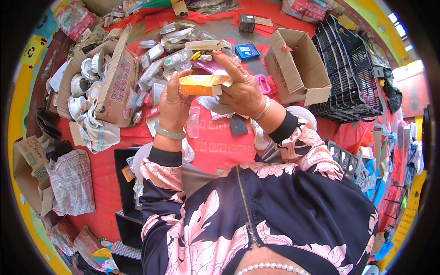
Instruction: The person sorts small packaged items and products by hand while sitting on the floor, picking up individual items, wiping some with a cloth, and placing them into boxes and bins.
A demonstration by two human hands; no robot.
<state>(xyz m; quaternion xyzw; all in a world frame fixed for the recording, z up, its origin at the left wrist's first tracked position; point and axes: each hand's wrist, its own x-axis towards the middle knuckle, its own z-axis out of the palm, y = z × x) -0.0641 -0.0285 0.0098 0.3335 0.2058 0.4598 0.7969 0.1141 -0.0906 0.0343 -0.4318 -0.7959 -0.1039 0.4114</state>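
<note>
A small orange-and-white box (pixel 197 85) is held up in front of me between both hands. My left hand (pixel 174 107) grips its left end, the thumb standing upright beside it. At the box's right end, my right hand (pixel 245 94) holds on with its lower fingers partly hidden, while one finger stretches up past the box. Just beyond lies a pile of small packaged goods (pixel 176 59) in clear wrappers. It includes a long pale box (pixel 208 44), a blue flat packet (pixel 247 51) and a pink looped item (pixel 263 84).
On the left, a cardboard box (pixel 121 87) holds several white bowl-like pieces. An open cardboard box (pixel 293 64) and black plastic crates (pixel 343 73) stand at the right. Red cloth (pixel 211 142) covers the ground. Black trays (pixel 126 183) and a checked cloth (pixel 71 183) lie nearer left.
</note>
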